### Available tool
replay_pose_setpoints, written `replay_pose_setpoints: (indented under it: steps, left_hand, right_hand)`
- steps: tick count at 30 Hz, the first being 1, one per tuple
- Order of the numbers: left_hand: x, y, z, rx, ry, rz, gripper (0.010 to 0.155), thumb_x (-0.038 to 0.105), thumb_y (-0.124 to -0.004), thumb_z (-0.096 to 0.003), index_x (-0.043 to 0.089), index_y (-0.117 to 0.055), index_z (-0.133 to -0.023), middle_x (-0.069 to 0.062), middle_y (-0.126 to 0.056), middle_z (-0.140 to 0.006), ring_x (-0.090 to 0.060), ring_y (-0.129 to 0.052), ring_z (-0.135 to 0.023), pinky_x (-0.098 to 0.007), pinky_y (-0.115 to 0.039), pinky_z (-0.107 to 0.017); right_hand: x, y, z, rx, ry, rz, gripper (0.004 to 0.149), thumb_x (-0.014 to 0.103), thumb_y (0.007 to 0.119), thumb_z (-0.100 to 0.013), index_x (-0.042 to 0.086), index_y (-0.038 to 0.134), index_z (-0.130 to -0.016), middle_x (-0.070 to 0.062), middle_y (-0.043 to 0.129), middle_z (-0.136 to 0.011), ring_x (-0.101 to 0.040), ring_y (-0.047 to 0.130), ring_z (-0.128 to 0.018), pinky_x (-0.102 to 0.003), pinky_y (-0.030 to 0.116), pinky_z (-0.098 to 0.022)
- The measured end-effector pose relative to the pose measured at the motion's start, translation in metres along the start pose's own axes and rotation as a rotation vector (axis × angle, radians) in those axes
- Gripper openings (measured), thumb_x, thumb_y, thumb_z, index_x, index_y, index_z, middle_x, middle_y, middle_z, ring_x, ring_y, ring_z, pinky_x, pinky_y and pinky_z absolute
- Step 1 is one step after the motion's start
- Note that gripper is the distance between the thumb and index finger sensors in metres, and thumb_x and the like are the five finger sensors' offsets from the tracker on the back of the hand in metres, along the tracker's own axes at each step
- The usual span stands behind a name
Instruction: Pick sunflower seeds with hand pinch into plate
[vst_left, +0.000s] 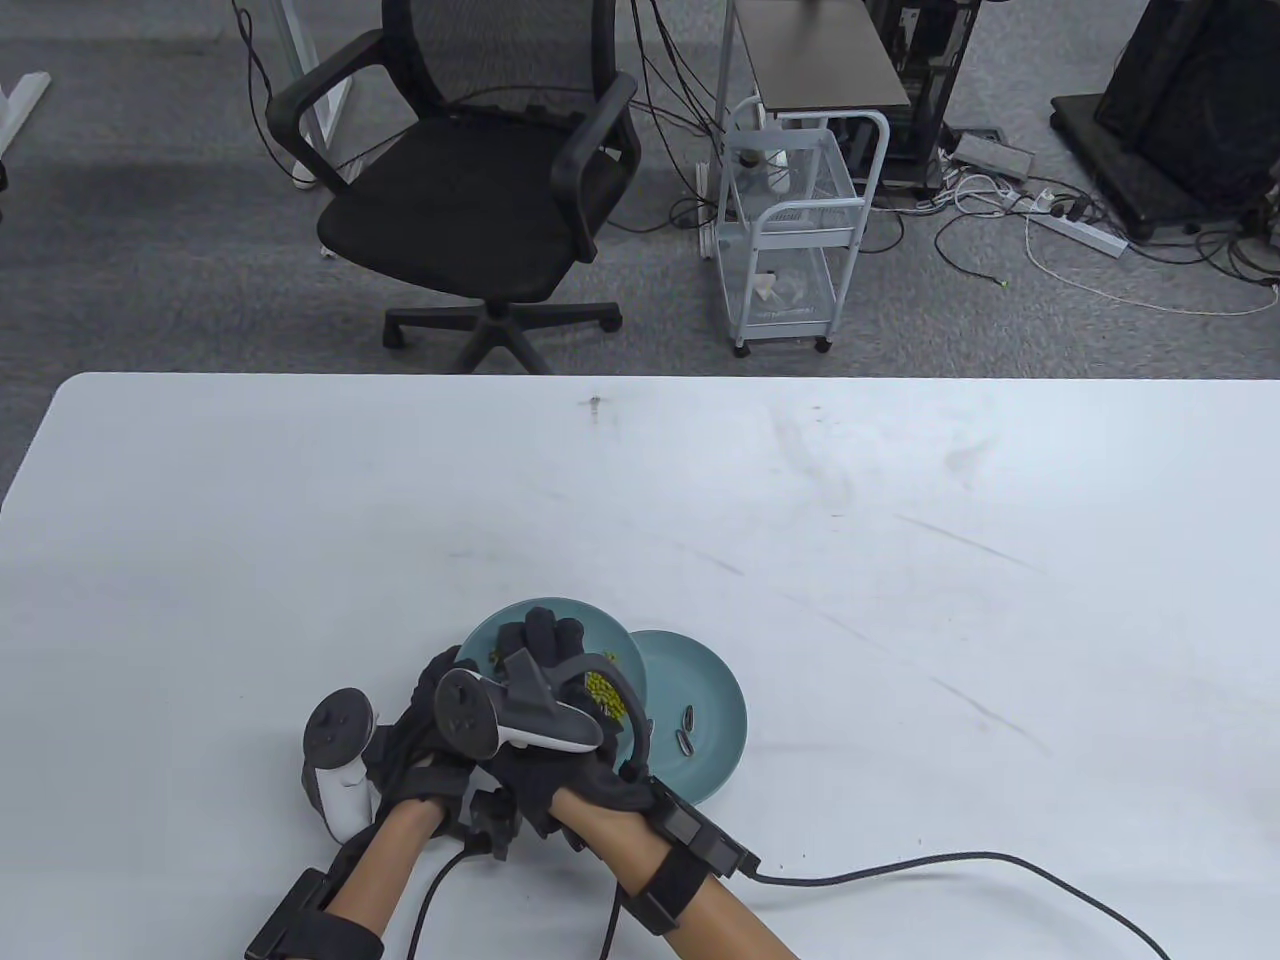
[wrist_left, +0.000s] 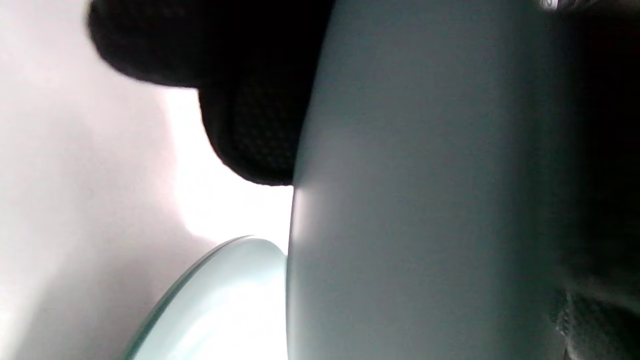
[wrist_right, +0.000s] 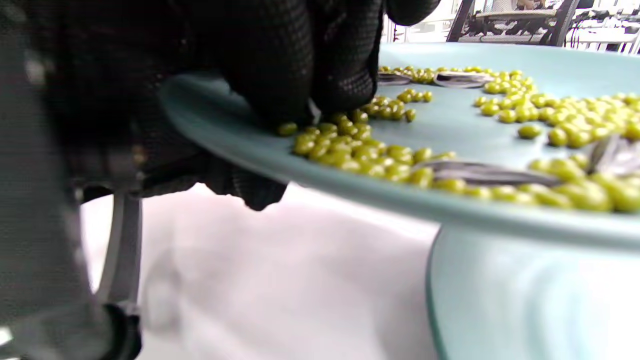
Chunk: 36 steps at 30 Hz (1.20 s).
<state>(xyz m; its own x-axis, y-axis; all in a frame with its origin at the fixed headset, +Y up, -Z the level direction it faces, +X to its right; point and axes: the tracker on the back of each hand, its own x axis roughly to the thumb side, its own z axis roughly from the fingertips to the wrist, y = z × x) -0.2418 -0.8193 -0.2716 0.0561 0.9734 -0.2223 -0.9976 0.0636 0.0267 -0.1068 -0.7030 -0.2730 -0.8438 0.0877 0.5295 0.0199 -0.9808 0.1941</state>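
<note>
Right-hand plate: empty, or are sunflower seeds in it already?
Not empty: the right-hand plate holds two striped sunflower seeds, with its rim tucked under the plate of green beans.

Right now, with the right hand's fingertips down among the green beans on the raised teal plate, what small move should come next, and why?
Probably close the pinch and lift. The right hand has its fingertips on the raised teal plate, among small green beans, with something pale between them, perhaps a seed. Striped sunflower seeds remain there, while two seeds lie in the lower teal plate.
</note>
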Motion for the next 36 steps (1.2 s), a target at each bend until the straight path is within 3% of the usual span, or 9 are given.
replay_pose_setpoints:
  steps: [19,28,36]
  left_hand:
    - [0.001,-0.001,0.0,-0.013,0.002,0.005,0.047,0.04,-0.062,-0.0635,0.017,-0.052,-0.103,-0.013,-0.091,-0.074,-0.022,-0.104,-0.037,-0.036,-0.086,-0.028]
    - [0.002,0.0,0.001,-0.002,0.003,0.003,0.047,0.04,-0.062,-0.0634,0.017,-0.052,-0.103,-0.013,-0.091,-0.074,-0.022,-0.104,-0.037,-0.037,-0.086,-0.028]
    - [0.002,0.003,0.001,0.015,0.009,0.003,0.047,0.041,-0.062,-0.0634,0.02,-0.053,-0.104,-0.013,-0.091,-0.074,-0.022,-0.104,-0.037,-0.037,-0.085,-0.028]
  right_hand:
    - [-0.005,-0.006,0.003,-0.056,-0.031,-0.058,0.035,0.022,0.094,-0.05,-0.006,0.092,-0.073,-0.036,0.042,-0.111,-0.065,0.027,-0.098,-0.078,0.025,-0.066]
    - [-0.021,-0.028,0.014,-0.128,-0.018,-0.131,0.035,0.022,0.094,-0.05,-0.005,0.092,-0.073,-0.035,0.043,-0.111,-0.065,0.027,-0.098,-0.078,0.025,-0.066]
    - [-0.061,-0.057,0.04,-0.22,0.041,-0.219,0.035,0.021,0.094,-0.051,-0.005,0.092,-0.073,-0.036,0.042,-0.111,-0.065,0.027,-0.098,-0.078,0.025,-0.066]
